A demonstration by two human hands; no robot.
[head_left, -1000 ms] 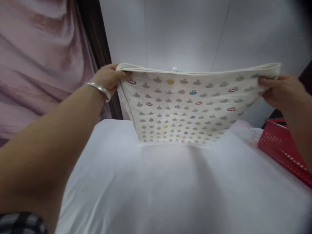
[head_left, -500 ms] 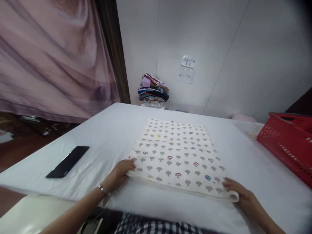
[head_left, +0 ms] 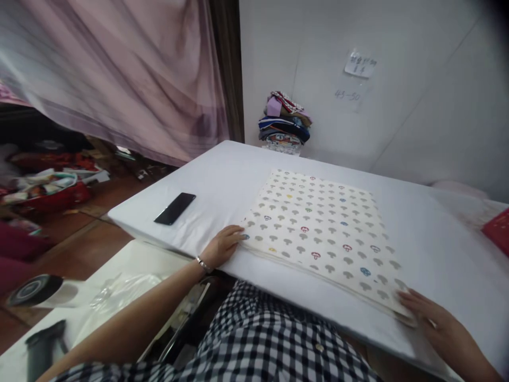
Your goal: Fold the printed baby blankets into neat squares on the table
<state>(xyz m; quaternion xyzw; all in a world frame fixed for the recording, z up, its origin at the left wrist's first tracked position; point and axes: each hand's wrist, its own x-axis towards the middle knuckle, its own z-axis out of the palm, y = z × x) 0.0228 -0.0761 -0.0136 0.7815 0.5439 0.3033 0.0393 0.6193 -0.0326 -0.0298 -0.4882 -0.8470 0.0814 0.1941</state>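
Observation:
A folded cream cloth (head_left: 322, 228) printed with grey and a few coloured mushrooms lies flat on the white-covered table (head_left: 222, 175). At its near left corner rests my left hand (head_left: 224, 245), fingertips touching the edge and fingers stretched out. My right hand (head_left: 435, 318) lies over the near right corner, its fingers extended on top of the fabric. Several layers show along the near edge. To the left of the cloth is a black phone (head_left: 175, 208).
A stack of folded fabrics (head_left: 284, 124) stands by the wall behind the table. Part of a red basket (head_left: 498, 233) shows at the right edge. On a lower white surface at left are a clear plastic bag (head_left: 123, 292) and a dark-lidded container (head_left: 37, 290).
The view has swung left and down. The near right corner of the cloth, curled up before, now lies nearly flat under my right hand. My left hand stays at the left corner.

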